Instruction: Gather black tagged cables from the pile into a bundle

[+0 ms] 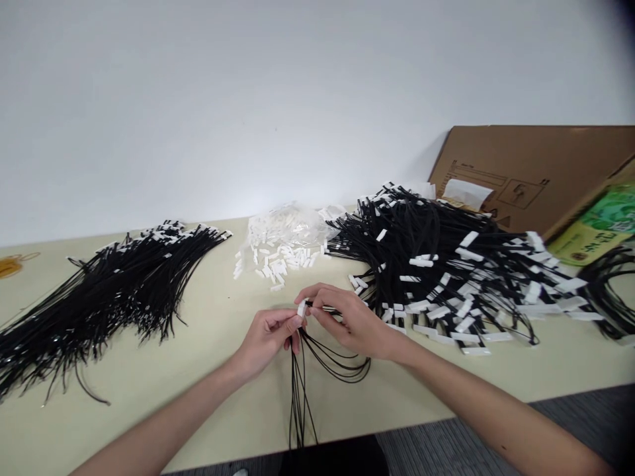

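Between my fingertips, near the middle of the table, is a small white connector housing (301, 307). My left hand (270, 337) pinches it from the left. From the right, my right hand (350, 320) grips thin black wires (308, 303) close to the housing's end. A looped bundle of black wires (342, 370) hangs beneath both hands, and its loose ends reach down to the table's front edge. The fingers partly hide where wires and housing meet, so I cannot tell how far any wire sits inside.
Loose white housings (278, 264) lie before a clear plastic bag (292, 225) of more. A black wire pile (109, 297) is at left; another with white ends (421, 251) is at right. A cardboard box (526, 172) and green-yellow package (600, 225) stand back right, against the wall (297, 99).
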Available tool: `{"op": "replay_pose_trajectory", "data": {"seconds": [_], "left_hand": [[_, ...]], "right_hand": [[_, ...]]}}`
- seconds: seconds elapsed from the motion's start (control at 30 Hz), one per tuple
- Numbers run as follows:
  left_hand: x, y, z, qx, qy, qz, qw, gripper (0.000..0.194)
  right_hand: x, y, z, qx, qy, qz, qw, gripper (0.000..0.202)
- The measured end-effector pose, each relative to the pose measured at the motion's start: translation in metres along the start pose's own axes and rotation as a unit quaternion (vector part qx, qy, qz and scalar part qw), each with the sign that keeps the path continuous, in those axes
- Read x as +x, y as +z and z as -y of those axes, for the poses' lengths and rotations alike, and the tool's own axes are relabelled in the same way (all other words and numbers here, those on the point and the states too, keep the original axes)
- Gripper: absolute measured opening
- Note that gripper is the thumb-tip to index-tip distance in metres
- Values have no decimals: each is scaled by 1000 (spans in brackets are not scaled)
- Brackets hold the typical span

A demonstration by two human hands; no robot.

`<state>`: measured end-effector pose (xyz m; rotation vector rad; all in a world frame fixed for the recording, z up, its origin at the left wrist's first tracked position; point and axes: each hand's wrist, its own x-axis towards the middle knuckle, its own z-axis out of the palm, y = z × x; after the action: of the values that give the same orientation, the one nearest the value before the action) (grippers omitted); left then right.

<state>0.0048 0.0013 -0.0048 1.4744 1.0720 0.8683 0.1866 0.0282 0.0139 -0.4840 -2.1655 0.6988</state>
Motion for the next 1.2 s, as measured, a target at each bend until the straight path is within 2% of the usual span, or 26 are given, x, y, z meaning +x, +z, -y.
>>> {"op": "replay_pose_trajectory", "data": {"seconds": [0.33,0.53,0.83,0.97,1.03,1.1,1.13,1.2], "left_hand": [[-1,1,-3,-35,-17,15,999,33],[0,0,-2,-65,-19,17,998,33],[0,1,-3,-51,-16,27,998,32],[1,1,-3,-72,-33,-8,997,32],[2,0,-2,-84,-37,-36,995,32],[3,-1,-1,-97,-39,-64,993,32],[4,-1,-1,-107,-37,-75,991,32],[5,-2,1,-135,-37,-93,986,31]], "right_hand": [[1,-3,4,19,26,-24,999,10],[1,-1,1,-16,12,-39,999,9],[0,3,-4,-36,-13,-31,999,9],[-2,8,-12,-101,-14,-87,991,8],[-2,9,-14,-145,-39,-133,980,6],[-3,9,-12,-183,-84,-147,968,10],[-3,9,-10,-198,-111,-133,965,14],[-2,9,-6,-215,-170,-66,960,19]]}}
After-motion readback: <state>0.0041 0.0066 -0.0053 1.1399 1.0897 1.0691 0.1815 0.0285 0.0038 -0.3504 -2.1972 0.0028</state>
